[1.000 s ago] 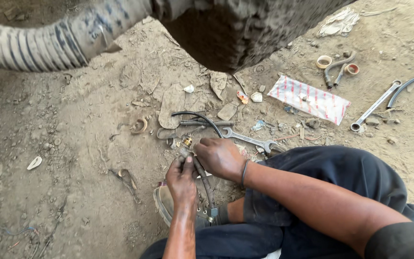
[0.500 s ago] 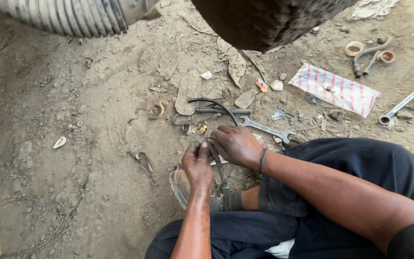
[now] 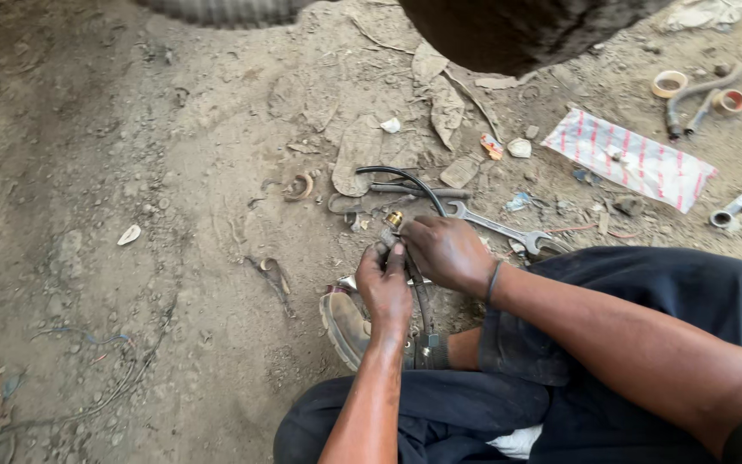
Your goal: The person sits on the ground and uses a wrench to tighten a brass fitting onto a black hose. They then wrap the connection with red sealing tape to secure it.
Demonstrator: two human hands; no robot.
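- The bare, dusty dirt floor (image 3: 130,129) is the main hazard: anything small that slips from the fingers would, I'd judge, sink among the scraps and stones and be hard to find again.
- The red-and-white striped plastic bag (image 3: 629,159) lies well off to the right of the hose end, out of harm's way.
- The long silver open-ended spanner (image 3: 500,228) lies on the floor just right of the hose end, close beside the right hand (image 3: 448,253); a careless elbow could shove it into the dirt.
- That right hand is curled over the thin black rubber hose (image 3: 422,296), fingers pressed together around it.
- The left hand (image 3: 386,288) pinches the same hose just below its tip, thumb up.
- The small brass fitting (image 3: 395,219) sits at the hose end, between both hands; greasy fingers could let it twist crooked or drop.
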